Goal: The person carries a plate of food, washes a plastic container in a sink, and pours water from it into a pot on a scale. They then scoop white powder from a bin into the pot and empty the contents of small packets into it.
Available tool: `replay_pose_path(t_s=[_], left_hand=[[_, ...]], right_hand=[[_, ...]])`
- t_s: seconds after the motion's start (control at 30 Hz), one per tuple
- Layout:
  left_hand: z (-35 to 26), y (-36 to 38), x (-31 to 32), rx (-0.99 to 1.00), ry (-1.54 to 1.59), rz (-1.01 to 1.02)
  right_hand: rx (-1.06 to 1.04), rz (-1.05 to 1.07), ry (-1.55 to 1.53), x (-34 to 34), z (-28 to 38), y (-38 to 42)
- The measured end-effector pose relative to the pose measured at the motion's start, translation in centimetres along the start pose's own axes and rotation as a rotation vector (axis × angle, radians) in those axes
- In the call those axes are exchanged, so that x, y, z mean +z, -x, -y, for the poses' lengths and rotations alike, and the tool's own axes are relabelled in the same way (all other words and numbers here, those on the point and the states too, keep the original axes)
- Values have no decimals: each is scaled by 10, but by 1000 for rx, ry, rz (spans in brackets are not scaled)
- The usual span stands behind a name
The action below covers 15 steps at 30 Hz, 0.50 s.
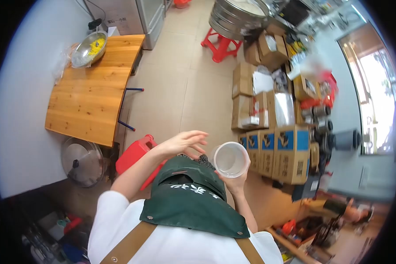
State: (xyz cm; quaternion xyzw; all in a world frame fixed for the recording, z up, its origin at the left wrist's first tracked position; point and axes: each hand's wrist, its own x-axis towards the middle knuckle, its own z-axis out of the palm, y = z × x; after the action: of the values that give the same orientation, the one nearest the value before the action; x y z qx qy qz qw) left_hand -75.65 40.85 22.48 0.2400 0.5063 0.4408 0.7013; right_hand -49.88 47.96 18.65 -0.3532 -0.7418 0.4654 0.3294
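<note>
My right hand (235, 181) is wrapped round a white translucent plastic tub (231, 159) in front of my apron. The tub's round mouth faces up toward me, and the inside looks pale with no contents that I can make out. To the left of the tub, my left hand (190, 143) is held in the air with its fingers stretched out and apart, holding nothing. A dark green apron (185, 193) with white lettering covers my front, just below both hands.
At left stands a wooden table (92, 97) with a metal bowl (80, 55) of yellow food. A red stool (136, 154) is beside me. Cardboard boxes (290, 154) line the right side. Ahead, a large steel pot (235, 22) sits on another red stool (222, 47).
</note>
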Motion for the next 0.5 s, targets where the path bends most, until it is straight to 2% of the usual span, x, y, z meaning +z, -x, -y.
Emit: replay_pose_path(t_s=[0.03,0.1,0.13,0.17,0.2,0.27,0.33,0.37,0.43,0.47,0.5], left_hand=[[-2,-6,-16,17,101,-132],[37,-31,-70,80,300,-424],[53,-31,-89,64,323,-643],[92,-35,-120,32,345,-830],[103,-30,-133,19,361,-966],[133,-23,-165,-154,316,-1199],[138,-26,-198,-439,105,-1255],[140,-34,-215,-507,-129,-1198],[101,-70,-266,-594,-602,-1068],[82,-93,-293,-534,-623,-1027],[31,-126,-313,-473,-641,-984]], right_hand=[[-14,46,22,-3,-7,-33],[-48,132,-6,1,-4,-107],[-66,177,-17,6,-8,-143],[-83,219,-27,14,-12,-178],[-85,235,-33,23,-10,-215],[-128,268,-26,45,-17,-282],[-117,297,-77,70,-23,-346],[-109,304,-63,81,-19,-374],[-127,300,-39,108,-8,-444],[-109,286,-79,122,-6,-474],[-111,275,-100,136,-6,-508]])
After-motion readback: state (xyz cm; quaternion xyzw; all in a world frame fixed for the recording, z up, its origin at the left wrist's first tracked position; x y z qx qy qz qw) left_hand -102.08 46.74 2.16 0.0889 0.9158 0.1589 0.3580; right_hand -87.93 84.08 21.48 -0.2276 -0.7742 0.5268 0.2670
